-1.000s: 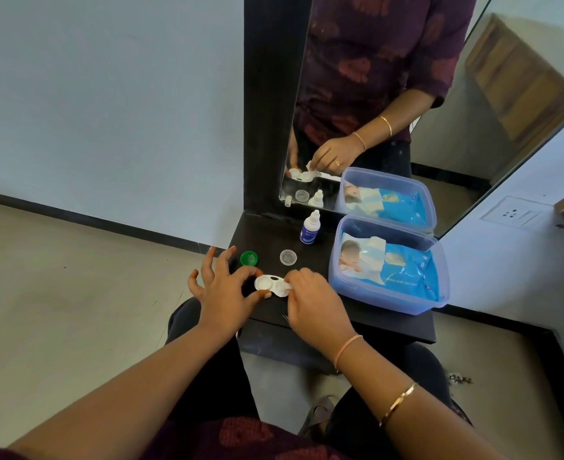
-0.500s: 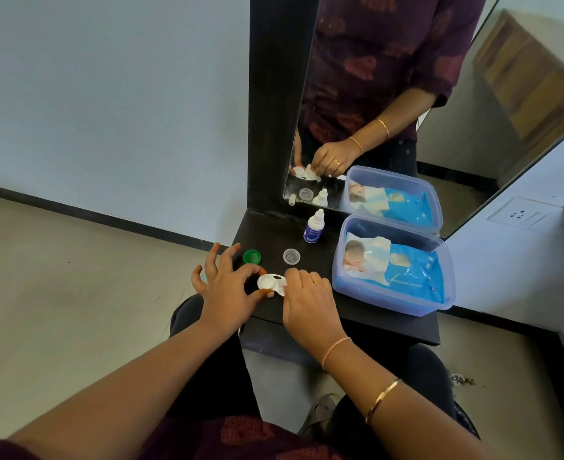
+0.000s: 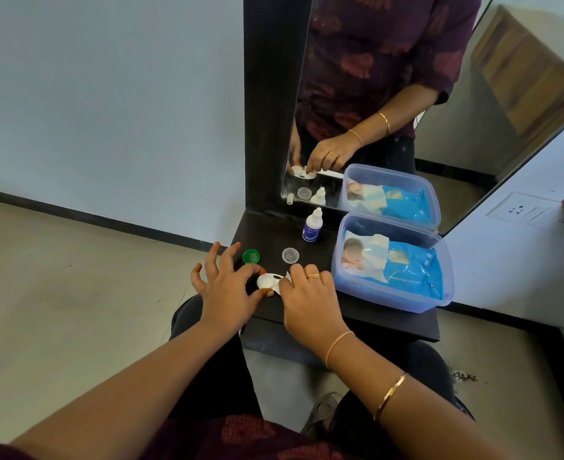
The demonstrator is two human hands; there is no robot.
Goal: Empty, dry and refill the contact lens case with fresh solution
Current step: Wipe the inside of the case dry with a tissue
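Note:
A white contact lens case [image 3: 268,282] lies on the dark shelf [image 3: 357,313] in front of the mirror. My left hand [image 3: 227,287] pinches its left well between thumb and forefinger, the other fingers spread. My right hand [image 3: 310,297] covers the case's right well and holds a white tissue [image 3: 287,275] that pokes out by its fingers. A green cap [image 3: 251,256] and a clear cap [image 3: 290,255] lie just behind the case. A small white solution bottle [image 3: 313,225] with a blue label stands upright further back.
A clear blue-tinted plastic box [image 3: 393,293] holding a blue pack of wipes fills the shelf's right side. The mirror [image 3: 390,94] rises behind it. A wall socket [image 3: 519,210] sits on the right wall. The shelf's front edge is just under my wrists.
My right hand has shifted a little over the case's right well, and a corner of tissue now shows beside its fingers. My left hand keeps its pinch on the case.

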